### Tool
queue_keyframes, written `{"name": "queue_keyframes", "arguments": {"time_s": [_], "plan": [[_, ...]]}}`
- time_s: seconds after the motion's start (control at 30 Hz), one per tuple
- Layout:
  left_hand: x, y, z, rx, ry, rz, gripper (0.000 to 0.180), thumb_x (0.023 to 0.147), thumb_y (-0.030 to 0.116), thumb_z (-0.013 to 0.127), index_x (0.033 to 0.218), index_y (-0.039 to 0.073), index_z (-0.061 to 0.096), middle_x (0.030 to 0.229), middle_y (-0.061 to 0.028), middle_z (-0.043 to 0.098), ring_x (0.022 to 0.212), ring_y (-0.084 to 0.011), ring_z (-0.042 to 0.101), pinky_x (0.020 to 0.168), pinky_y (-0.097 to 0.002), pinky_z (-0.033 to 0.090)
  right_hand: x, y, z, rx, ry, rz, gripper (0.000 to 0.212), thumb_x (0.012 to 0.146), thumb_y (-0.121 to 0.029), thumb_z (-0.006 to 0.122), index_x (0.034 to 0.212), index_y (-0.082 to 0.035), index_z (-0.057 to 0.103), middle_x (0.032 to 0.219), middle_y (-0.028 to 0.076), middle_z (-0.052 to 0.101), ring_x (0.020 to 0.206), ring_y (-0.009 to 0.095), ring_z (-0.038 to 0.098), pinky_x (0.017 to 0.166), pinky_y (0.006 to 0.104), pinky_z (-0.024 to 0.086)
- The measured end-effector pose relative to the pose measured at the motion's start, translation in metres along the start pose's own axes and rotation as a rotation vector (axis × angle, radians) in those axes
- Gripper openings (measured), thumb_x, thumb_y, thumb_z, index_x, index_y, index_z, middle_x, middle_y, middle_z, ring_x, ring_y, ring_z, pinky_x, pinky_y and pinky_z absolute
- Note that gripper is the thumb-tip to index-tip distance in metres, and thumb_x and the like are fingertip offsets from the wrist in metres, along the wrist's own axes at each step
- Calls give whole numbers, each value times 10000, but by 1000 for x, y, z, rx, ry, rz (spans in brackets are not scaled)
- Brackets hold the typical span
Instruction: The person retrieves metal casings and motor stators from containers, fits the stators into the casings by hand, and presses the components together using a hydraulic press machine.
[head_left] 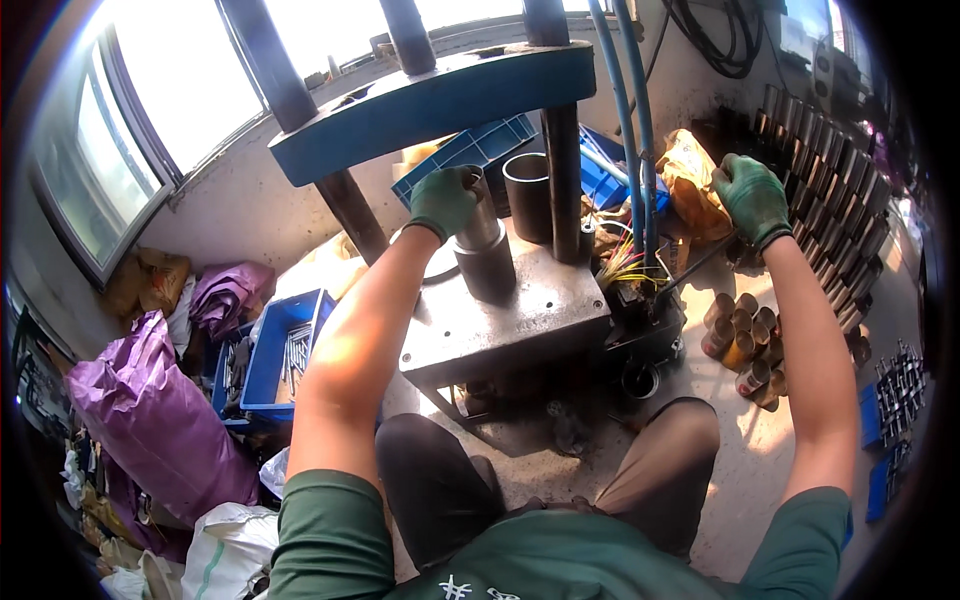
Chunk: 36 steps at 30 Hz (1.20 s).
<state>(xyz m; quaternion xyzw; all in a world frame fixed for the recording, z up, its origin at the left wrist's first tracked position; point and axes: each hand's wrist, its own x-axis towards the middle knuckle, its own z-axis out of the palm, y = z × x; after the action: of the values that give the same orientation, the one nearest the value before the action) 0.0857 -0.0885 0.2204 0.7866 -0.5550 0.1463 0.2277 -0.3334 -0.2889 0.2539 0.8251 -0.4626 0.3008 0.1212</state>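
Note:
My left hand [446,203], in a green glove, is closed around the upper part of a bright metal cylinder [478,232]. The cylinder stands upright in a darker round steel base [487,270] on the steel table of a press [540,310]. Just right of it, a wide dark open-topped tube [528,200] stands on the same table. My right hand [752,200], also gloved in green, is raised at the right with its fingers curled. A dark rod [703,262] slants up toward its wrist; whether the fingers hold anything is hidden.
A blue crosshead [440,110] spans the press columns above my left hand. Hoses [638,130] and loose wires hang at its right. Stacked metal tubes [825,190] line the right wall, with short tubes [745,345] on the floor. Left are a blue bin [285,360] and purple sack [150,420].

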Motion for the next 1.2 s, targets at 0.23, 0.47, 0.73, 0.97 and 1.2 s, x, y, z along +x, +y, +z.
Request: {"name": "queue_keyframes", "arguments": {"time_s": [0.23,0.47,0.73,0.97,1.2], "plan": [[-2,-18,29,34,315,164,186,927,265,730,1043,141,806,1026,-135,790,996,-364,728,919,-490,544,-43,3,-13,152,-1,-14,284,1020,-307,657,1102,-53,754,1053,187,743,999,392,733,872,486,577],[-11,1,26,69,397,191,227,948,273,690,1096,129,783,1077,-139,780,1007,-374,717,928,-505,508,-170,0,-36,41,7,-502,203,879,-165,770,1041,-54,721,948,106,713,969,335,709,1140,521,437],[-27,12,-8,-434,578,293,409,939,-22,638,1316,86,754,1249,-166,768,1163,-342,725,1032,-408,553,-184,-119,3,622,-270,-733,256,854,-169,756,1080,-53,730,1043,131,737,1063,348,699,1086,548,464],[-167,-59,66,-644,775,-31,173,878,-51,705,1027,32,734,1003,-166,703,963,-358,672,909,-446,516,-216,-129,103,677,-1008,-682,448,910,-303,696,1249,-11,726,1240,218,704,1154,421,690,1011,489,560],[-185,-100,85,-43,350,25,90,851,120,788,896,77,723,898,-137,692,947,-408,643,894,-544,480,-235,-117,144,479,-1256,-690,526,923,-333,676,1358,-39,701,1326,227,683,1209,431,674,1044,486,549]]}}
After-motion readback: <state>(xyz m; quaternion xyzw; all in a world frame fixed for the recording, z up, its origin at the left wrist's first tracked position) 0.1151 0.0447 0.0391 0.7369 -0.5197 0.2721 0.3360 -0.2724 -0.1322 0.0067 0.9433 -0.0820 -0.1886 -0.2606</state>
